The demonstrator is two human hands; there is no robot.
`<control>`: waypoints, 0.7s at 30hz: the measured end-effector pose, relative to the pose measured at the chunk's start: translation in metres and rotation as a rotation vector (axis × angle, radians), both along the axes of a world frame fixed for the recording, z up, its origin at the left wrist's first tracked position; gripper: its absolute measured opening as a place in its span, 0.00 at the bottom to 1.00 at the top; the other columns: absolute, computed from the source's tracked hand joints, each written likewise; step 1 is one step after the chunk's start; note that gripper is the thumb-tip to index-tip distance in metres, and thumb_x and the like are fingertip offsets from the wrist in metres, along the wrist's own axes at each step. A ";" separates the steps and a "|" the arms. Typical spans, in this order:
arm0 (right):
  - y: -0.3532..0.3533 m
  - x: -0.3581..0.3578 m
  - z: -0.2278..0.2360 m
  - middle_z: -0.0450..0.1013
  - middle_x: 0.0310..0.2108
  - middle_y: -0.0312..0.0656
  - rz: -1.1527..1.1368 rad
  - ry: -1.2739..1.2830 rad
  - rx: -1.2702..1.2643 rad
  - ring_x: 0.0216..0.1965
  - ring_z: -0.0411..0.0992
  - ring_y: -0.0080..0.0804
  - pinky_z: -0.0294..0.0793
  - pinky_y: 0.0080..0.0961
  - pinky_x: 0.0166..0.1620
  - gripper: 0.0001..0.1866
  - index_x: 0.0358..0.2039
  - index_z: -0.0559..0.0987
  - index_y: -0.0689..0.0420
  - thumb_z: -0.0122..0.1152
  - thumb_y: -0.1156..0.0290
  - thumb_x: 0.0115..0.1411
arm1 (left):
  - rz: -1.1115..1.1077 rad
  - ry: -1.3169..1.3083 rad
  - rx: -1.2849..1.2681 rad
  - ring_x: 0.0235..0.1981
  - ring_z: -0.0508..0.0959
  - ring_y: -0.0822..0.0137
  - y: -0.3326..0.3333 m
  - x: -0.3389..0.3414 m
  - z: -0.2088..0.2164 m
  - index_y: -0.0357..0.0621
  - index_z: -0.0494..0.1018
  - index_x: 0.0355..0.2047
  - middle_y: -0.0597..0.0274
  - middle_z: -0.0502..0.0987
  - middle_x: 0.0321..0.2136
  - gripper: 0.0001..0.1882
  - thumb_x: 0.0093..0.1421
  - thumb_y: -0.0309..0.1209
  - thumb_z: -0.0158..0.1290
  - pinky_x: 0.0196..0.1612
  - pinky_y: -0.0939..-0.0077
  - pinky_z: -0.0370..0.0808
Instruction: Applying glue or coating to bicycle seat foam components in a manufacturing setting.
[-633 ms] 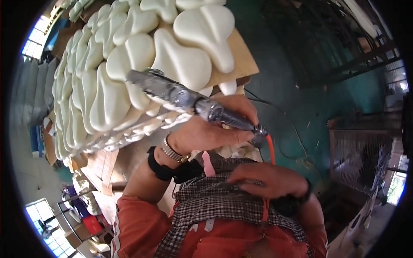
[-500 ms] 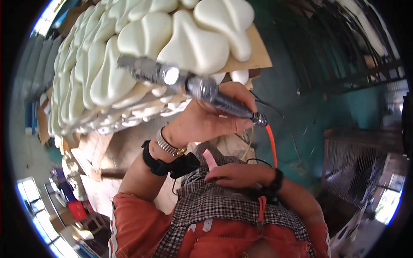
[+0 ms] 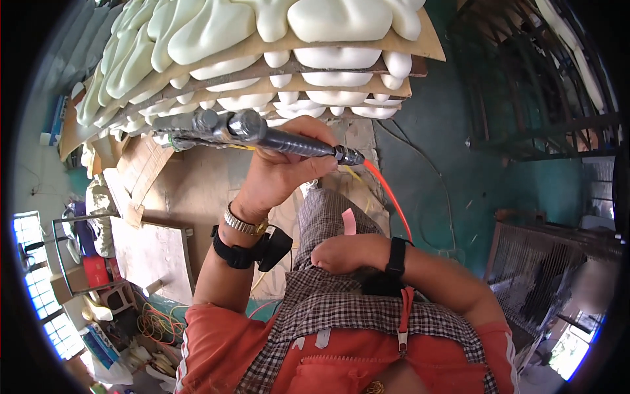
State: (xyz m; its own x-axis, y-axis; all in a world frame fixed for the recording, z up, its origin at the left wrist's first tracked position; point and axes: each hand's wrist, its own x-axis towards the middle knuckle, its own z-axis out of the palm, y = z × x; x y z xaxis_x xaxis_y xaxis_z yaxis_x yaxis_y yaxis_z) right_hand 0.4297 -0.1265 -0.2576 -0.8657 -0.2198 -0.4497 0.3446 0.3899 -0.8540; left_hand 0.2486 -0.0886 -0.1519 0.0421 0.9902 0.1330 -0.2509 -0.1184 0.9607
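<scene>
My left hand (image 3: 279, 180) is closed round the dark, ribbed handle of a grey gun-shaped air tool (image 3: 246, 128). A metal fitting at the handle's end joins an orange hose (image 3: 390, 197). The tool's head points left, just below the stacked white foam pieces (image 3: 341, 23) and apart from them. My right hand (image 3: 338, 254) lies curled at my lap, over checked cloth. A pink strip (image 3: 348, 222) sticks up from behind it; the fingers and the strip's lower end are hidden. A metal watch (image 3: 246, 222) and a black strapped device are on my left wrist.
Boards (image 3: 275, 47) carry the foam pieces in layers. A pale panel (image 3: 151, 253) leans at left, with tangled hoses (image 3: 157, 322) on the floor below it. Dark metal frames (image 3: 531, 125) stand at far right. A black hose (image 3: 436, 167) crosses the green floor.
The air tool has come down and left, away from the foam tops. My right hand has shifted slightly, and the pink strip now shows farther right. The view has tilted, showing more board layers.
</scene>
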 end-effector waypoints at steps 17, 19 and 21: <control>-0.005 0.028 -0.005 0.70 0.23 0.43 -0.658 0.332 0.497 0.28 0.71 0.46 0.69 0.41 0.32 0.05 0.23 0.74 0.57 0.56 0.69 0.52 | 0.166 0.262 -0.288 0.32 0.74 0.75 -0.113 -0.046 -0.089 0.40 0.74 0.33 0.63 0.76 0.32 0.09 0.51 0.18 0.56 0.37 0.80 0.73; -0.005 0.024 -0.008 0.70 0.24 0.42 -0.685 0.348 0.562 0.28 0.71 0.46 0.69 0.40 0.32 0.05 0.24 0.74 0.57 0.56 0.70 0.51 | 0.035 0.127 -0.453 0.29 0.73 0.77 -0.130 -0.033 -0.105 0.40 0.75 0.34 0.65 0.76 0.32 0.08 0.51 0.21 0.58 0.34 0.82 0.72; -0.005 0.019 -0.013 0.70 0.24 0.43 -0.666 0.388 0.628 0.28 0.71 0.44 0.69 0.39 0.31 0.04 0.24 0.75 0.56 0.57 0.70 0.51 | -0.046 -0.134 -0.472 0.29 0.73 0.78 -0.138 -0.008 -0.122 0.38 0.75 0.34 0.67 0.76 0.31 0.11 0.51 0.27 0.61 0.33 0.83 0.72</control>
State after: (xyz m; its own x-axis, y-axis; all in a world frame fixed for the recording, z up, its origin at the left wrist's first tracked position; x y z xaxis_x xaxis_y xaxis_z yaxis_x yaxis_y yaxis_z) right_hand 0.4488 -0.1315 -0.2701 -0.8376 0.5458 0.0229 0.3980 0.6384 -0.6588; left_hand 0.2402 -0.2267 -0.2739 0.1000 0.9412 -0.3226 -0.3705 0.3362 0.8659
